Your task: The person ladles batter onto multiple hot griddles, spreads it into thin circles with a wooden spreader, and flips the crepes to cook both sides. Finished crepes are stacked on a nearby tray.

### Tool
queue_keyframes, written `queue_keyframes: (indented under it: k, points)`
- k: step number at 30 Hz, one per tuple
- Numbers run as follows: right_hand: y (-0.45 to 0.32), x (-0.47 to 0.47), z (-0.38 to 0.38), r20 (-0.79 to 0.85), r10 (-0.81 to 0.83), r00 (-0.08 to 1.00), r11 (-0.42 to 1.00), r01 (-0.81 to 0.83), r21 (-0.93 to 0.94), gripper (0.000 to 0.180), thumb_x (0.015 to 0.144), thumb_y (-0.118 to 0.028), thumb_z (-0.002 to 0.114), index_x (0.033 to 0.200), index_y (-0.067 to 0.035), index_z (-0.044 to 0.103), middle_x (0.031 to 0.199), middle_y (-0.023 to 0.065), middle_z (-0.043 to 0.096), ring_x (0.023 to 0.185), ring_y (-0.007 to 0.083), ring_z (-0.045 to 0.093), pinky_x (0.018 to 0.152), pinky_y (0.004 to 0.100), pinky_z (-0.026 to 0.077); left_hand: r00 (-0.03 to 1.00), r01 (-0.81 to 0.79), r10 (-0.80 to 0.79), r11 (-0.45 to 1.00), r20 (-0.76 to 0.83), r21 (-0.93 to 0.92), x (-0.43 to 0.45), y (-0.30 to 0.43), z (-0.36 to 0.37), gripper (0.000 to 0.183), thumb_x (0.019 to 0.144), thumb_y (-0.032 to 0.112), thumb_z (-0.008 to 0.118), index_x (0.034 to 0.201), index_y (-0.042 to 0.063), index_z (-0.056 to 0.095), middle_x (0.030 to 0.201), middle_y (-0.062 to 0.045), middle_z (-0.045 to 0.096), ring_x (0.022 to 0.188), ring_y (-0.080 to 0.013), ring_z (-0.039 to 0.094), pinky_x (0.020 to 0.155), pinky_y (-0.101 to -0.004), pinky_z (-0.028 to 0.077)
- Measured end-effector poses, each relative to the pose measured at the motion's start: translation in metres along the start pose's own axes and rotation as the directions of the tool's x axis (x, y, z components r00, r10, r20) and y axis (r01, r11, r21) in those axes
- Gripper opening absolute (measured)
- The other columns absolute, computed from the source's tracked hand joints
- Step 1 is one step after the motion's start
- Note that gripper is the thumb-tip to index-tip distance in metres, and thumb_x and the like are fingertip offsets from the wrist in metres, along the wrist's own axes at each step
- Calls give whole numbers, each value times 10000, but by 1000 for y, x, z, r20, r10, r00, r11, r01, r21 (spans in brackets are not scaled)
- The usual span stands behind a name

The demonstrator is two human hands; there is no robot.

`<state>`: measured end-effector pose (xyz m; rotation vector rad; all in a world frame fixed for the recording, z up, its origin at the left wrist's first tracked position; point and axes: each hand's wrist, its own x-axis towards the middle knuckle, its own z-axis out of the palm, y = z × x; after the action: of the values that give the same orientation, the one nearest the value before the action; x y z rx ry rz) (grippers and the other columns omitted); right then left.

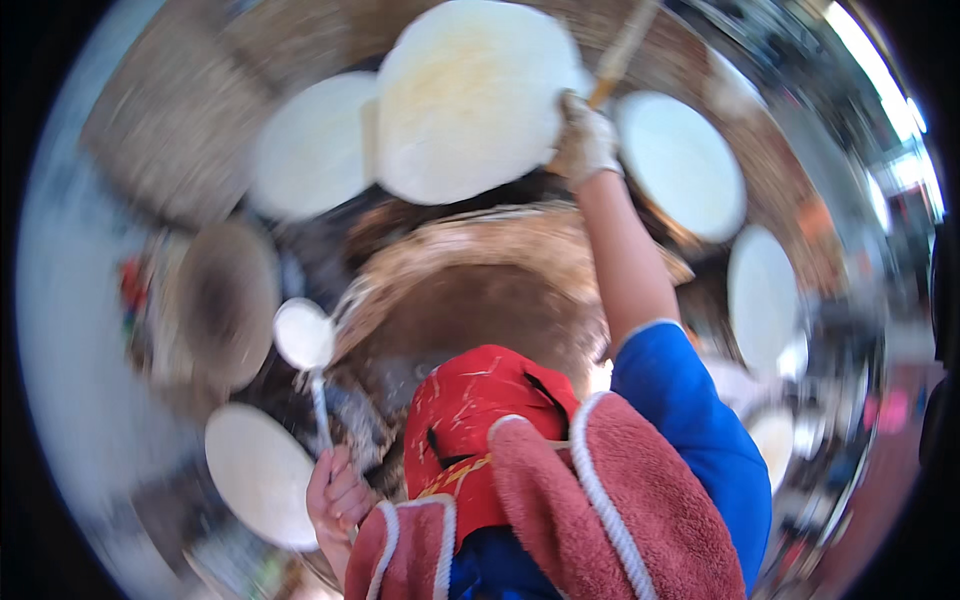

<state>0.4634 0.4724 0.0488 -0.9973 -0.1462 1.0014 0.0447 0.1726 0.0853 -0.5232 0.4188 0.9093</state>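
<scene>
My right hand (589, 142), in a stained white work glove, reaches forward and grips the right edge of a large pale round disc (472, 105). The disc has a yellowish-brown patch on its upper face; blur hides whether it is a flatbread or a lid. A wooden stick (622, 45) runs forward beside the glove; I cannot tell if it is held. My bare left hand (339, 491) is closed around the handle of a ladle (304, 334) with a round white head. Under the raised disc lies a dark gap behind a curved brown rim (480, 240).
More pale discs stand in a ring: left (315, 150), right (682, 165), far right (761, 296) and lower left (262, 480). A brown round pan (225, 300) with a dark centre sits at left. My red apron (487, 420) and pink towel (652, 495) fill the bottom.
</scene>
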Motion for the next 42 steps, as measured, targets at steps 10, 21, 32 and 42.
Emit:
queue_keyframes:
  k: [10,21,32,42]
  points:
    - [-316,-70,-389,-318,-408,856,898,439,28,197,858,-130,653,995,9,625,910,131,666,799,248,651,706,372,548,818,575,-570,812,-80,97,139,-133,58,299,1025,330,270,850,92,319,514,22,279,344,-66,250,330,-220,227]
    - [-329,-407,-659,-862,-496,101,646,707,-289,208,863,-187,649,1009,-52,587,828,59,652,631,194,623,525,354,523,615,788,-714,565,-334,245,219,-244,83,316,1027,347,259,850,94,327,513,33,271,349,-63,253,330,-223,236]
    - [-130,-475,-774,-958,124,-260,754,652,-79,285,937,-238,524,1072,4,588,906,98,618,716,206,581,576,320,469,610,792,-671,512,-421,331,226,-297,90,310,1018,349,288,857,89,343,548,25,281,411,-71,294,387,-230,257]
    - [-154,-457,-721,-914,-309,-262,951,-76,-300,482,939,-456,459,1229,-73,492,1108,122,548,1019,308,531,763,475,486,703,703,-585,658,-406,270,218,-248,78,284,1023,327,297,872,106,394,508,52,292,348,-55,276,307,-198,220]
